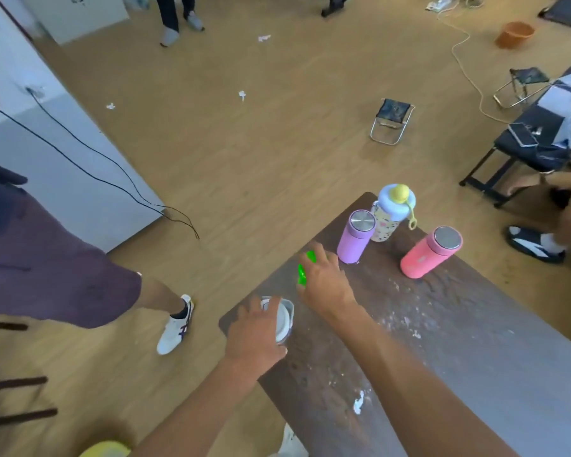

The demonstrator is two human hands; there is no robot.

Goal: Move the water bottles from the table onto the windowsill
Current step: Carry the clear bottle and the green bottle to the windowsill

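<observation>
On the dark worn table point(442, 341) stand a purple bottle point(355, 237) with a steel lid, a patterned bottle point(389, 214) with a pale blue and yellow cap just behind it, and a pink bottle point(429, 252) to the right. My left hand point(254, 334) wraps a white bottle point(284, 319) at the table's left corner. My right hand point(325, 278) closes over a green bottle point(304, 268), mostly hidden under my fingers, just left of the purple one. No windowsill shows in this view.
A person in dark shorts and white sneakers point(175, 328) stands close on the left. A white wall with black cables point(80, 166) runs behind. Folding stools point(391, 120), a cord and an orange bucket point(515, 34) sit on the wood floor. A seated person's sandalled foot point(534, 244) lies right.
</observation>
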